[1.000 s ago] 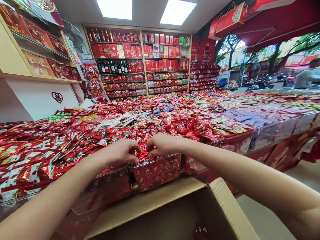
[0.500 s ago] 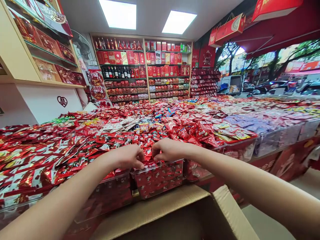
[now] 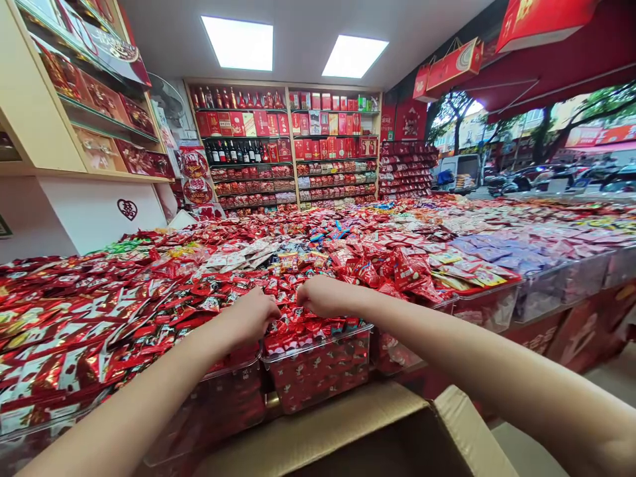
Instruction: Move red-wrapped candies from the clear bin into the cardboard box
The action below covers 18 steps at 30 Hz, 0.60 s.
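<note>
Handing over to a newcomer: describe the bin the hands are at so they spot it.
Find the open cardboard box at the bottom. Just beyond it stands a clear bin of small red packets, left hand and right hand at it. Small white figures dot its red front, while the bin to its left looks darker.

Item one: heart-shaped emblem point(image 3: 127, 209) on the white wall panel point(image 3: 94, 215), below the cabinet's lower edge; I read 囍. Item two: red packets point(image 3: 410, 268) behind the clear bins' front rims, white characters, not securely legible to me. Item three: small red wrappers point(image 3: 311, 334) at the front bin's rim point(image 3: 322, 344), print too small. Item four: boxes point(image 3: 248, 124) on the back shelves, characters I cannot resolve.
</note>
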Available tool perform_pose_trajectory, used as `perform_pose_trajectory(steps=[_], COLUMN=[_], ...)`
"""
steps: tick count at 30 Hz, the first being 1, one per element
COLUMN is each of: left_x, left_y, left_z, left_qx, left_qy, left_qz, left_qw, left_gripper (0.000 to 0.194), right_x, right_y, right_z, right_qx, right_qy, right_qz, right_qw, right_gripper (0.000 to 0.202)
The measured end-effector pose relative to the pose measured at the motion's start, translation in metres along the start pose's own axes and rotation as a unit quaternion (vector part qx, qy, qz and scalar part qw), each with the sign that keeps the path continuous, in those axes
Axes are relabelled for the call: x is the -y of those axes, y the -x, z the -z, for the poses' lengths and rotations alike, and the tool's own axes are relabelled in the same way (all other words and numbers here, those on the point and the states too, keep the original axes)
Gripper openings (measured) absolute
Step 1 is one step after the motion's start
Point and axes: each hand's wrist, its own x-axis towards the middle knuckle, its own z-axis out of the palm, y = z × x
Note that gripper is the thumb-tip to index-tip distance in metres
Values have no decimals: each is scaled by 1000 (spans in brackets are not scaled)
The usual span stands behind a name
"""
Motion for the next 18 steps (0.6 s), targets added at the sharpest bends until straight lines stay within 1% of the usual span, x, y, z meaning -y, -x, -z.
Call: perform_pose_trajectory(steps=[2,6,9,14,16,18], left_x=[3,7,8,4,1,-4], left_y=[-1,-4,-7,-11,-6,9], left_z=[-2,0,-1,-4,1,8], left_qx=[-9,-36,-28,-17,-27,-55], left_qy=[-8,-20,-15,9,18,22], left_qz=[3,20,10,-18,-18,-5], left_qw=[1000,999,999,1000,999,998], left_gripper=[19,16,12,17,19,22], right_x=[-4,-13,-13,-7,-9,-12], right_y=[1,2,-1,-7,-5,2], right_z=[-1,-2,-5,-7,-6,-2], right_qx=[-6,-29,-19,-7,-15,-56], right_qy=[-1,4,10,3,3,-8], right_qz=[7,3,2,19,19,21], right_qw=[1000,1000,1000,1000,1000,998], right_gripper=[28,26,26,27,26,23])
